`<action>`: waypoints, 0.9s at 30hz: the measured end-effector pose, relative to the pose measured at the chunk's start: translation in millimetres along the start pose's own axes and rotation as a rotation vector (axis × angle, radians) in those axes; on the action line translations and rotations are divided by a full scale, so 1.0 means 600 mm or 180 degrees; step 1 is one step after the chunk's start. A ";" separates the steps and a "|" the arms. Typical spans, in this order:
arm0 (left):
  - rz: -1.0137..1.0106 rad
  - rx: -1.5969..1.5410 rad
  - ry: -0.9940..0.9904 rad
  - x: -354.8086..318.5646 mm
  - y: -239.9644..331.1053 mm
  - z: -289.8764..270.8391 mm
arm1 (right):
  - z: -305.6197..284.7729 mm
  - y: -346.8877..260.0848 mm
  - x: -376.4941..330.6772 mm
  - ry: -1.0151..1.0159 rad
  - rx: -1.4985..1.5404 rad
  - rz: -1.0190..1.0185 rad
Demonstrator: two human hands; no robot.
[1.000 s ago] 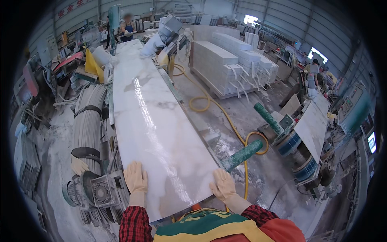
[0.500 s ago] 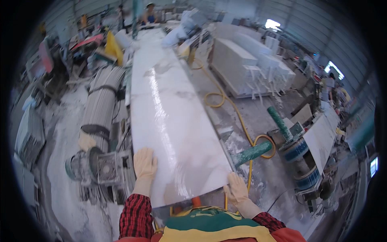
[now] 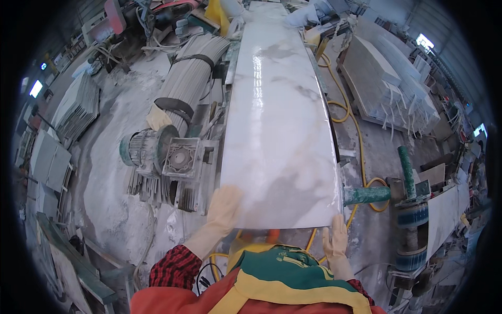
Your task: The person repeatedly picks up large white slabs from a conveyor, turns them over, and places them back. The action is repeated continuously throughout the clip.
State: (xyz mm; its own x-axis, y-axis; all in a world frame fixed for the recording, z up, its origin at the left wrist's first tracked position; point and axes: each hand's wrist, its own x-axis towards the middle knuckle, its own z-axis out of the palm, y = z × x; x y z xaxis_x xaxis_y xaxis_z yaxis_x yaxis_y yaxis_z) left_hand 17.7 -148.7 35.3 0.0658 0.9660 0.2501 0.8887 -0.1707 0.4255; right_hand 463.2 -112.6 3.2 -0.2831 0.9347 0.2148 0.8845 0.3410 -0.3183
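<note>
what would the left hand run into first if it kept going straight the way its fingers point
The left hand already lies on the near corner of the white marble slab, fingers pointing up along it. Straight on it would meet only more slab surface; nothing shows standing on that line, though depth is hard to judge.

We log two small lit screens (image 3: pixel 35 88) — bright rectangles at far left; a smaller blue-green one (image 3: pixel 43 66) sits just beyond. No packages or labels discernible.

Long glossy white marble slab (image 3: pixel 280 120) with grey veins, lying flat, near end right at my gloves.
</note>
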 end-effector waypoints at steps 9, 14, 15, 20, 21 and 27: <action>0.0210 0.0392 0.0269 0.078 -0.070 0.051 | 0.004 0.011 -0.011 0.0023 -0.0034 0.0035; 0.0202 0.0539 0.0558 0.150 -0.110 0.067 | -0.006 0.002 -0.011 -0.0022 -0.0142 0.0052; 0.0156 0.0506 0.0480 0.158 -0.110 0.067 | -0.009 0.002 -0.016 0.0040 -0.0081 0.0080; 0.0069 0.0370 0.0291 0.155 -0.116 0.065 | -0.048 -0.041 -0.039 -0.0029 0.0648 0.0684; 0.0051 0.0293 0.0182 0.153 -0.115 0.059 | -0.051 -0.048 -0.043 -0.0250 0.0882 0.0934; 0.0489 0.0413 0.0604 0.097 -0.084 0.050 | 0.024 -0.050 -0.073 -0.1400 0.3581 0.2956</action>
State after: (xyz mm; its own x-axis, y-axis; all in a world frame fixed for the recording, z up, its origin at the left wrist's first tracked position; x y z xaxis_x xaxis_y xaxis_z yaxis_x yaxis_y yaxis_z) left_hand -9.3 -77.9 2.4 0.1290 0.8749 0.4668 0.9264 -0.2742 0.2581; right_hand 444.0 -162.3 -9.8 -0.0674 0.7396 -0.6696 0.1305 -0.6588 -0.7409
